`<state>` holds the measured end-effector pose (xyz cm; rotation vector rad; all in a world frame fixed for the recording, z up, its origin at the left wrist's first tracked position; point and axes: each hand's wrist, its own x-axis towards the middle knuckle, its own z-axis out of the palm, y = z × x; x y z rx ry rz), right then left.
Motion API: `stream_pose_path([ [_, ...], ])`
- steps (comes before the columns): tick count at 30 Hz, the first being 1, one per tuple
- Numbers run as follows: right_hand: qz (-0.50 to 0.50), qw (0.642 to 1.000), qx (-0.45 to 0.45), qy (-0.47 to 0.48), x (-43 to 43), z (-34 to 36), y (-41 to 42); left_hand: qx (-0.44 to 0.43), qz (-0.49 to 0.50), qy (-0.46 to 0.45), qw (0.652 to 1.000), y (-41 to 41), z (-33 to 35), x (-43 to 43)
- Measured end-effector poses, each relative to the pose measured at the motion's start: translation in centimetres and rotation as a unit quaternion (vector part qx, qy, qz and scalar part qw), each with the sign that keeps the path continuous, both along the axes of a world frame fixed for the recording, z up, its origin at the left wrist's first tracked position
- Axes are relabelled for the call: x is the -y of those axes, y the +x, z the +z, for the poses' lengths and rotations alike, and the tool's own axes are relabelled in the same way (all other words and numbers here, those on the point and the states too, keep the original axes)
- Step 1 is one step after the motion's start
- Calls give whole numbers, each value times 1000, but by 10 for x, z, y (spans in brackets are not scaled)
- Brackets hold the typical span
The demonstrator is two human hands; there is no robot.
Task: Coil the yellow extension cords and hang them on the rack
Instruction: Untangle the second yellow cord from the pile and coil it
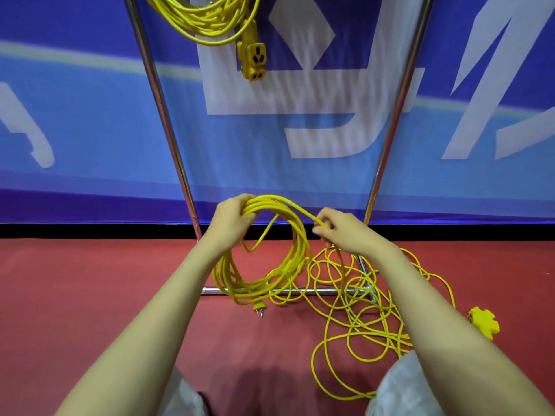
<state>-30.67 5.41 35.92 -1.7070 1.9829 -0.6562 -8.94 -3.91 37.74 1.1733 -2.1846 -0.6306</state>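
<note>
- Beneath the rack [168, 130]: red floor [90, 295], matte, running back to a black strip at the foot of the backdrop.
- Behind the rack: blue banner [90, 130] with large white lettering and a pale band across it, filling the whole background.
- Rack: two chrome uprights leaning together towards the top of the view, joined by a chrome base bar [315, 291] lying on the floor.
- High on the rack, between the uprights: finished coil [210, 22] of yellow cord, hanging, with its yellow socket block [253, 60] dangling below it.
- In front of the rack, between the uprights, off the floor: left hand [231, 219], fingers curled round the top of a part-wound coil [295, 259] of yellow cord; the loops hang down to the level of the base bar.
- At the bottom of that coil, just in front of the base bar: pronged plug [259, 309], hanging free, prongs downward.
- Near the rack's right upright: right hand [345, 231], fingertips pinching a single strand [300, 207] that runs across from the top of the coil; the cord drops from this hand to the floor.
- Over the right end of the base bar and spreading towards the viewer: loose cord [360, 313], uncoiled, in tangled overlapping loops on the floor.
- To the right of the rack, well clear of its base: yellow star-shaped socket head [483, 322], lying on the floor.
- Nearest the viewer, in front of the rack: pale trousers [396, 382] at the bottom edge.
</note>
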Motion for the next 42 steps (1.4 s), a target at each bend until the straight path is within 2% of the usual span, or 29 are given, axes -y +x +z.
stream_pose_path([
  [3,-24,990,73,-115,1,4,1,-12,-18,22,1000,3,-2,2],
  [6,9,987,39,-158,4,4,4,-37,-36,29,998,1,-5,-2],
  [14,39,986,64,-151,12,1,21,-25,-75,41,996,-5,-9,-12],
  [20,40,988,42,-140,9,4,23,-51,-74,66,994,-8,-8,-15],
  [25,39,998,-18,-41,9,-5,23,-105,-79,143,981,-8,-8,-13],
  [28,20,998,-16,-54,14,-10,25,-154,-87,195,965,-9,-5,-15],
  [31,10,997,25,-71,13,-7,26,-177,-85,228,954,-7,-1,-16],
  [33,8,997,48,-59,12,-6,25,-149,-92,206,963,-5,0,-15],
  [36,14,998,57,-35,12,-5,23,-34,-92,94,991,-3,2,-15],
  [39,17,998,64,-19,14,-6,22,54,-107,4,993,-3,1,-16],
  [42,21,998,55,-11,15,-6,23,88,-109,-15,990,-3,-1,-15],
])
